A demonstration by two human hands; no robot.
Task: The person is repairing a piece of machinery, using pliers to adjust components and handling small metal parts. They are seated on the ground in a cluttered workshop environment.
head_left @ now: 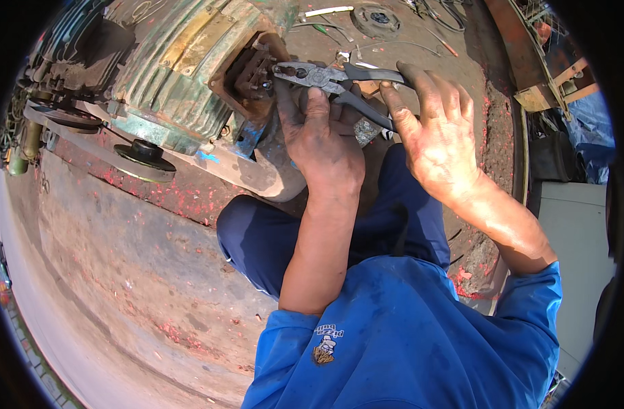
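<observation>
Large pliers [322, 80] with dark grey handles reach into the rusty open junction box [247, 95] on a weathered green, finned motor housing [169, 88]. Their jaws sit at small metal fittings inside it; exact contact is unclear. My left hand [322, 146] holds the pliers near the pivot, its thumb on the metal, its forefinger reaching toward the box. My right hand [441, 143] holds the ends of both handles, which are spread apart.
A belt pulley [145, 160] sits left of the motor. Behind the pliers lie a round metal part [377, 20], cables [441, 13] and small tools. Rusty metal framing [537, 95] and a blue tarp [588, 136] stand right, above a grey panel [571, 225].
</observation>
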